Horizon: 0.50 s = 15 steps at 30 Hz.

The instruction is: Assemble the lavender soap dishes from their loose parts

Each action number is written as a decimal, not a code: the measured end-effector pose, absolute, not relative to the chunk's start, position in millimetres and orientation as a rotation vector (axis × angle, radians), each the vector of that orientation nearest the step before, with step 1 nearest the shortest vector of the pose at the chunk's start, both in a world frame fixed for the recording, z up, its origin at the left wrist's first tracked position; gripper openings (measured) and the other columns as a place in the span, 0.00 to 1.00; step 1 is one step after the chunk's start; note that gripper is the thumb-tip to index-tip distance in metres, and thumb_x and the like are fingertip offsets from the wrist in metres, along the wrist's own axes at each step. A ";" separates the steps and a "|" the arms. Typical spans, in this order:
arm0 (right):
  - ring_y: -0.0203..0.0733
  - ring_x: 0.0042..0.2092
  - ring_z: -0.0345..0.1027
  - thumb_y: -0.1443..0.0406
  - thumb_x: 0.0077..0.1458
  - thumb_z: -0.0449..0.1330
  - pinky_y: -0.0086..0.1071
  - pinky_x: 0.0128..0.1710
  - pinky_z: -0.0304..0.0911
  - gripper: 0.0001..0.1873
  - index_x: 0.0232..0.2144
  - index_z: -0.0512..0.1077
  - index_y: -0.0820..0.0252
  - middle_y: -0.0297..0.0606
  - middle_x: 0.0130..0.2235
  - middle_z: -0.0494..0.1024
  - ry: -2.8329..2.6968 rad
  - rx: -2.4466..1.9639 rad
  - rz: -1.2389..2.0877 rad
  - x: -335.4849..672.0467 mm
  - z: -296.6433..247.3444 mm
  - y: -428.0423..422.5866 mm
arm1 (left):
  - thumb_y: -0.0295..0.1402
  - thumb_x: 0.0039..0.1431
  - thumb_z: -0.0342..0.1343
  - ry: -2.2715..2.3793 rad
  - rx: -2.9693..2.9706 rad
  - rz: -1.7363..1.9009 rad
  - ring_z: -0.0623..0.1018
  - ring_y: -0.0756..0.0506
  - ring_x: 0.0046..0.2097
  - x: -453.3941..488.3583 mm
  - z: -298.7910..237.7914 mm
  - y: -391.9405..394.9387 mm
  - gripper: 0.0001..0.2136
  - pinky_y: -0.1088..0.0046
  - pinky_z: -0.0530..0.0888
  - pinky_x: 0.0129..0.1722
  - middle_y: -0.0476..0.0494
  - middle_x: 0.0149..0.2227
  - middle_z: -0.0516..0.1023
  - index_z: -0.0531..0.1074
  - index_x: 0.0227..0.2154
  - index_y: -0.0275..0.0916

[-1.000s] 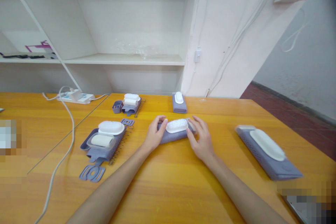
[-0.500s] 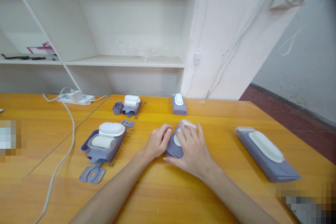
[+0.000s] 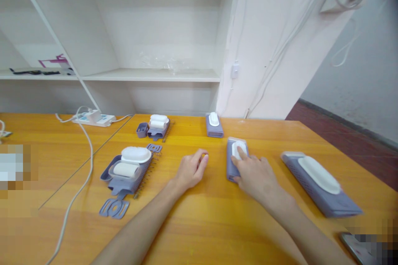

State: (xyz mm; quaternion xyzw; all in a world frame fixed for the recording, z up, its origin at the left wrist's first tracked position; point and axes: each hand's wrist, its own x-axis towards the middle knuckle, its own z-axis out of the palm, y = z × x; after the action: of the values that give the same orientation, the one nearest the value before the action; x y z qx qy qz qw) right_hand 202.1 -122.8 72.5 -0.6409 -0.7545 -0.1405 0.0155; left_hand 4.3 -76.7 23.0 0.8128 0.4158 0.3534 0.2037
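A purple-grey plastic box (image 3: pixel 230 169) with a white oval piece (image 3: pixel 237 149) on top lies right of the middle of the table. My right hand (image 3: pixel 256 174) is closed over its near right part, a finger on the white oval and the thumb by the near end. To the left, my left hand (image 3: pixel 189 169) rests apart from the box, its fingers loosely curled and a small gap between thumb and forefinger. Nothing shows in it. A longer purple-grey box (image 3: pixel 323 190) with a white oval top lies to the right, and a smaller one (image 3: pixel 214 131) at the back.
At left are an opened purple-grey set (image 3: pixel 124 184) with white rolls and a row of hooks, and a flat cut-out piece (image 3: pixel 114 208). A smaller set (image 3: pixel 157 132) stands behind. A white cable (image 3: pixel 74 198) runs from a power strip (image 3: pixel 95 120). A phone-like object (image 3: pixel 357 248) lies front right.
The box has shifted right and turned straighter under my right hand. My left hand has come away from it and stays to the left. The view has shifted slightly.
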 end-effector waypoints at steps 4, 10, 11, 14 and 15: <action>0.52 0.35 0.73 0.65 0.44 0.61 0.41 0.32 0.62 0.19 0.41 0.73 0.61 0.57 0.57 0.62 -2.313 -2.182 -0.434 232.5 66.5 -100.9 | 0.38 0.65 0.38 1.158 2.305 0.984 0.70 0.50 0.25 4.9 21.5 -75.7 0.13 0.75 0.61 0.27 0.52 0.22 0.67 0.65 0.42 0.41; 0.59 0.41 0.71 0.44 0.54 0.45 0.49 0.39 0.62 0.33 0.34 0.75 0.65 0.59 0.52 0.66 -2.124 -2.343 -0.213 264.1 63.1 -59.5 | 0.37 0.64 0.40 1.161 2.364 0.973 0.72 0.49 0.26 5.1 18.5 -76.4 0.12 0.75 0.63 0.28 0.50 0.24 0.71 0.66 0.42 0.41; 0.59 0.42 0.70 0.45 0.54 0.45 0.50 0.41 0.60 0.31 0.35 0.75 0.65 0.59 0.52 0.66 -2.096 -2.359 -0.222 267.6 62.0 -53.3 | 0.37 0.64 0.40 1.164 2.372 0.969 0.72 0.49 0.26 5.1 18.4 -76.6 0.12 0.75 0.63 0.28 0.50 0.25 0.72 0.66 0.41 0.41; 0.61 0.47 0.66 0.50 0.54 0.49 0.58 0.47 0.53 0.26 0.41 0.74 0.63 0.56 0.56 0.62 -1.999 -2.403 -0.282 279.1 57.5 -36.7 | 0.38 0.64 0.40 1.172 2.391 0.960 0.72 0.49 0.26 5.1 19.0 -77.1 0.12 0.75 0.64 0.29 0.49 0.25 0.73 0.66 0.41 0.41; 0.63 0.50 0.63 0.52 0.53 0.50 0.60 0.47 0.51 0.24 0.43 0.74 0.60 0.55 0.57 0.61 -1.960 -2.419 -0.302 283.5 55.9 -31.6 | 0.38 0.64 0.40 1.173 2.397 0.956 0.73 0.49 0.26 5.1 19.3 -77.1 0.12 0.75 0.64 0.29 0.49 0.25 0.73 0.66 0.41 0.41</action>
State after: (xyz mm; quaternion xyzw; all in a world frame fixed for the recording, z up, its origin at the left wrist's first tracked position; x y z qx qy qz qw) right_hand 283.5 -31.6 55.9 -0.7733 -0.6267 -0.0964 0.0068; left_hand 5.1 -77.1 19.3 0.8357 0.4089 0.3333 0.1528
